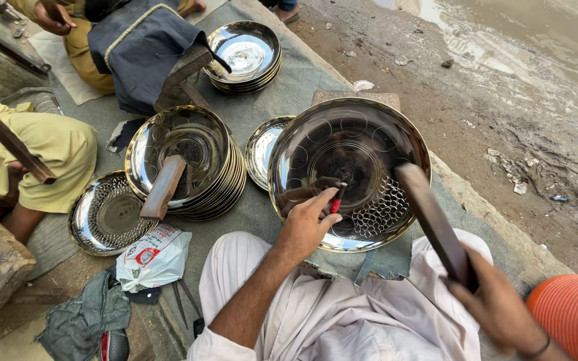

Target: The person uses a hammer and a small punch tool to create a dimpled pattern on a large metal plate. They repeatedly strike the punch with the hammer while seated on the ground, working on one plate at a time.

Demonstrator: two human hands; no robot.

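Pinching a red-handled punch (338,198) upright in the left hand (308,222), tip on the floor of one big steel bowl (316,134) (part-patterned with stamped rings) just ahead of the knees. Gripping a dark wooden bat (433,220) in the right hand (500,309), raised over the rim. Beside the left knee, one crumpled white packet (154,257) with a red label; further left, one stack of bowls (199,175), one punched plate (105,215).

Crumpled white plastic packet (153,257), red-and-blue print, just beside stacked steel plates (188,160)

Our left hand (309,224) reaching forward, fingers pinched closed, our right hand (496,307) raised at right, fist clenched
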